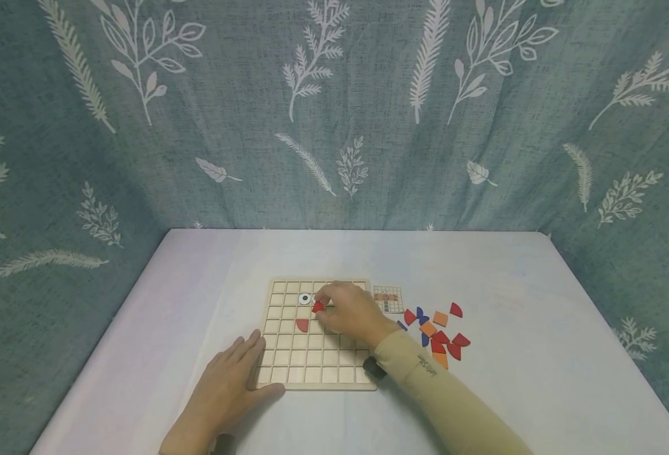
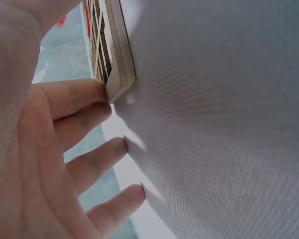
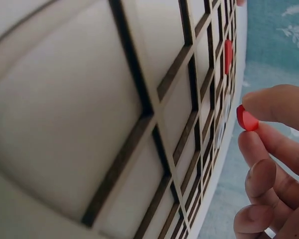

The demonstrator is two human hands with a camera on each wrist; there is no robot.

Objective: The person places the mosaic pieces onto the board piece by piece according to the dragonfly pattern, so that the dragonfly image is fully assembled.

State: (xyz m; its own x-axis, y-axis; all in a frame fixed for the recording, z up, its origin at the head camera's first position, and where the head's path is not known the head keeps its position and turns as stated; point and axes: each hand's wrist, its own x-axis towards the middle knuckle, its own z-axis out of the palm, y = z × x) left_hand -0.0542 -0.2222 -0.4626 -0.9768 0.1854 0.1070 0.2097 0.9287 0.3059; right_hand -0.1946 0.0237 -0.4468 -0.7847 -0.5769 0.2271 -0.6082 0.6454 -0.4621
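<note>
A wooden grid board [image 1: 314, 358] lies on the table. Over its upper middle, my right hand [image 1: 348, 309] pinches a small red piece [image 3: 249, 121] between thumb and forefinger, just off the surface as the right wrist view shows. One red quarter-circle [image 1: 302, 325] sits in a cell, and a round white eye piece [image 1: 304, 299] with a dark centre is in the upper part of the grid. Something white beside it is partly hidden by the right fingers. With fingers extended, my left hand [image 1: 227, 378] rests against the board's lower left side; its fingertips touch the board's edge [image 2: 120, 74].
A small pattern card [image 1: 388, 299] with a printed grid lies right of the board. Further right, loose red quarter-circles [image 1: 461, 340], orange squares [image 1: 440, 318] and blue pieces [image 1: 421, 315] are scattered, some overlapping. A patterned curtain [image 1: 334, 158] stands behind the white table [image 1: 539, 354].
</note>
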